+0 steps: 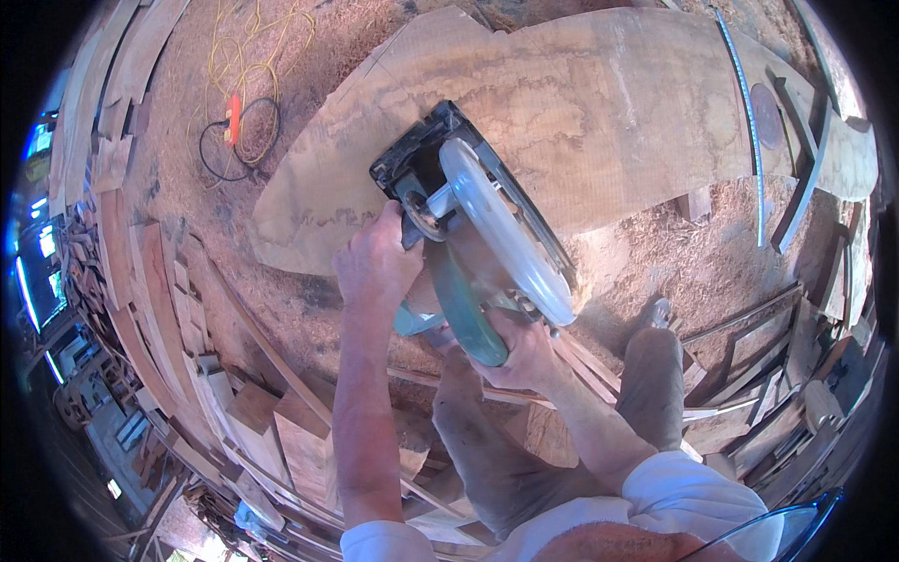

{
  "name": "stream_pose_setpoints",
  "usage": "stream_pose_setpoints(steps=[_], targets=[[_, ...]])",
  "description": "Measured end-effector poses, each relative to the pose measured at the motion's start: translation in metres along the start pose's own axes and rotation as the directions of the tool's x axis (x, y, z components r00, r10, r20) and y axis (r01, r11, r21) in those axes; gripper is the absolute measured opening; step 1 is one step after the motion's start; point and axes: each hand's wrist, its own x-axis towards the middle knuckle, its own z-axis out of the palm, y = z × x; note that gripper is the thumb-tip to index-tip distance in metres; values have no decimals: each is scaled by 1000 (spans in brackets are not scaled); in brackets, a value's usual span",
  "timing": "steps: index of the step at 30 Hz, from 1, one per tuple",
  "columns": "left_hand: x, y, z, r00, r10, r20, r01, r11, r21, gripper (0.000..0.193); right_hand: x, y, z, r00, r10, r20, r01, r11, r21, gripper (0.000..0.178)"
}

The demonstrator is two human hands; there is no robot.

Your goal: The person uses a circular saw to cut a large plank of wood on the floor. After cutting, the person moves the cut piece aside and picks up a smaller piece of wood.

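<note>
A circular saw (510,234) with a pale blade guard, dark base plate and green handle is over the near edge of a large wooden slab (581,103). My left hand (379,258) is closed around the dark front grip, at the saw's left side. Around the rear of the green handle my right hand (524,351) is wrapped, close to my body. The base plate overlaps the slab; the blade's lower part is hidden beneath the saw, so I cannot tell how deep it sits.
A yellow cord (257,47) lies tangled on the sawdust-covered ground, joined to an orange connector (233,119) and a black cable. A blue measuring strip (749,112) crosses the slab's right part. Boards (154,272) and offcuts are stacked left, right and around my legs.
</note>
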Motion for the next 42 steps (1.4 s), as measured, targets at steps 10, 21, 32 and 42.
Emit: stream_pose_setpoints(steps=[10,21,32,42], targets=[[9,-7,-2,999,3,-45,-3,1000,-12,42,11,-2,5,1000,-9,-24,9,1000,2,25],[21,-30,11,990,81,-119,-77,996,39,47,16,3,11,999,4,-47,-2,999,52,31],[26,-18,1,970,141,-197,-136,990,36,34,19,1,11,999,4,-46,-4,1000,4,34],[34,-32,4,963,131,-237,-119,991,67,33,30,2,14,972,150,182,-162,986,51,38]])
